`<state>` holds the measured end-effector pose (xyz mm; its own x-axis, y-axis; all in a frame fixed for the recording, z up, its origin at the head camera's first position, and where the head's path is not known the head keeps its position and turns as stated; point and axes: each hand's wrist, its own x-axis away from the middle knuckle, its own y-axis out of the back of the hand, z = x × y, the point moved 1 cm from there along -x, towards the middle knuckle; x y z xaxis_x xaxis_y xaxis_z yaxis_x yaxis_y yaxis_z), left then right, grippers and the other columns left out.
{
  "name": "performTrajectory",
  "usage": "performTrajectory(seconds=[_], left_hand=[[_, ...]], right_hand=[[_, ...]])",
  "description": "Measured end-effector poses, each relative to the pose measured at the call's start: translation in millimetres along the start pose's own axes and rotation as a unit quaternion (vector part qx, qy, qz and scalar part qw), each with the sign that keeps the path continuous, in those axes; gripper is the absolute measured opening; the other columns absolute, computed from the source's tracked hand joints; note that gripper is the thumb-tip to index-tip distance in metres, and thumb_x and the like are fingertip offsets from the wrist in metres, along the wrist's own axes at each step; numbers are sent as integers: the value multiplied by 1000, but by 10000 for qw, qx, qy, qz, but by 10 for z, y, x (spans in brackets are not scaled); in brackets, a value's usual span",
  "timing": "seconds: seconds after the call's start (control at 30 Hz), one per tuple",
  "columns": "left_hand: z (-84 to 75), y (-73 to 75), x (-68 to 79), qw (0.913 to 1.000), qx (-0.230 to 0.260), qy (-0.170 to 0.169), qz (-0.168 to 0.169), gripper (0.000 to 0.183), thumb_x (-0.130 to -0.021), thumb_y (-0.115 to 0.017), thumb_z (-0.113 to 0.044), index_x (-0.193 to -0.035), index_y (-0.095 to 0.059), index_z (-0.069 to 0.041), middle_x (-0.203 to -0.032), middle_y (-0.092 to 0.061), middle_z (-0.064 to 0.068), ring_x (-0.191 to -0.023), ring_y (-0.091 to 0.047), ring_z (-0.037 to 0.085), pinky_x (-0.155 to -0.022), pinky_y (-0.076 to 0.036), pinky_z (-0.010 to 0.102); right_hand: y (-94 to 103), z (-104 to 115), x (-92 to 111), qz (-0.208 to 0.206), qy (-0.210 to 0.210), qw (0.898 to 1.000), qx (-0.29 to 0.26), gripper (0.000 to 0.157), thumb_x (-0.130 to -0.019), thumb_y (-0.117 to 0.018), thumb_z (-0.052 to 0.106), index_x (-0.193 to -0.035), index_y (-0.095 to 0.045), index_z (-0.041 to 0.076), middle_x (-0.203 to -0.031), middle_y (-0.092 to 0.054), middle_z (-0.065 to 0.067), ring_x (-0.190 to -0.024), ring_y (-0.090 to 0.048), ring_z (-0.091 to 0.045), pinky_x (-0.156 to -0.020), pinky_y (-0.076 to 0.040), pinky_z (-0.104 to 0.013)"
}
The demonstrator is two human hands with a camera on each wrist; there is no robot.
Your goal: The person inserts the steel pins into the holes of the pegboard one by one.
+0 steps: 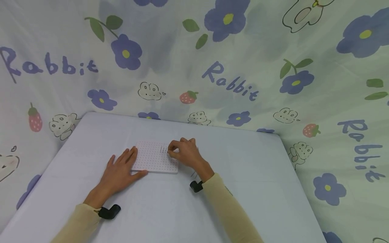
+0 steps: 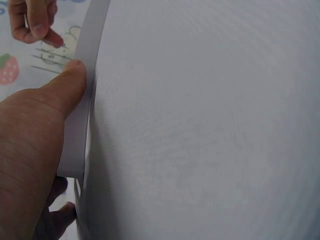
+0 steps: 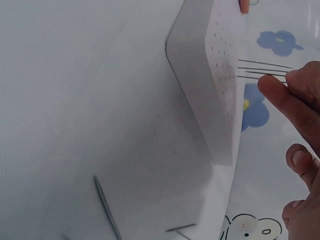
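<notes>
A white board (image 1: 150,162) dotted with rows of small holes lies on the table. Several thin dark metal pins (image 1: 163,149) stand upright in its far right part; the right wrist view shows these pins (image 3: 264,63) side by side. My right hand (image 1: 186,153) is over that corner, pinching one thin pin between thumb and index finger, while its other fingers are bent loosely. My left hand (image 1: 119,170) rests on the board's left side with fingers extended. Its thumb (image 2: 70,87) lies along the near edge.
Loose metal pins (image 3: 106,207) lie on the white table (image 1: 243,175) right of the board, partly behind my right wrist. A printed cloth (image 1: 170,60) with flowers and rabbits hangs around the table. Each wrist wears a small black camera (image 1: 110,212).
</notes>
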<state>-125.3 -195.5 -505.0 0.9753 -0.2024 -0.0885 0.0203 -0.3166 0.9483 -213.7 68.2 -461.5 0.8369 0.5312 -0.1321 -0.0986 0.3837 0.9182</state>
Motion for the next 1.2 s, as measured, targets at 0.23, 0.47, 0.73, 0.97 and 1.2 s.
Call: performTrajectory(seconds=[0.23, 0.47, 0.73, 0.97, 1.2], left_hand=[[6, -18, 8, 10000, -4, -12, -5, 105, -87, -61, -70, -155, -30, 4, -161, -31, 23, -147, -28, 45, -113, -14, 73], [10, -27, 8, 10000, -16, -35, -48, 105, -87, -60, -71, -155, -31, 4, -161, -31, 23, -147, -28, 45, -113, -13, 73], [25, -25, 6, 10000, -12, -16, 8, 106, -87, -59, -72, -155, -30, 4, -161, -30, 23, -148, -26, 45, -113, -12, 73], [31, -32, 4, 10000, -26, -19, 3, 107, -87, -59, -72, -156, -29, 4, -161, -29, 23, -148, -26, 45, -113, -12, 74], [40, -44, 1, 10000, -81, -36, 13, 107, -87, -58, -74, -156, -29, 3, -161, -30, 23, -148, -27, 45, -113, -12, 73]], right_hand=[[-62, 2, -19, -37, -38, 10000, 56, 8, -95, -70, 38, -97, -72, 30, -96, -74, 20, -76, -47, -3, -78, -29, -35], [-94, 31, -50, 45, -94, 9998, 166, 6, -95, -70, 38, -95, -71, 32, -94, -74, 22, -75, -47, -3, -77, -29, -34], [-123, 53, -61, 165, -154, 9995, 241, 5, -95, -70, 36, -96, -72, 32, -93, -74, 21, -76, -46, -4, -78, -28, -35], [-134, 59, -68, 203, -186, 9994, 212, 5, -95, -70, 36, -97, -72, 31, -93, -73, 21, -76, -46, -4, -77, -28, -34], [-152, 57, -64, 147, -120, 9993, 322, 6, -95, -70, 38, -97, -72, 32, -93, -74, 21, -74, -45, -4, -76, -28, -34]])
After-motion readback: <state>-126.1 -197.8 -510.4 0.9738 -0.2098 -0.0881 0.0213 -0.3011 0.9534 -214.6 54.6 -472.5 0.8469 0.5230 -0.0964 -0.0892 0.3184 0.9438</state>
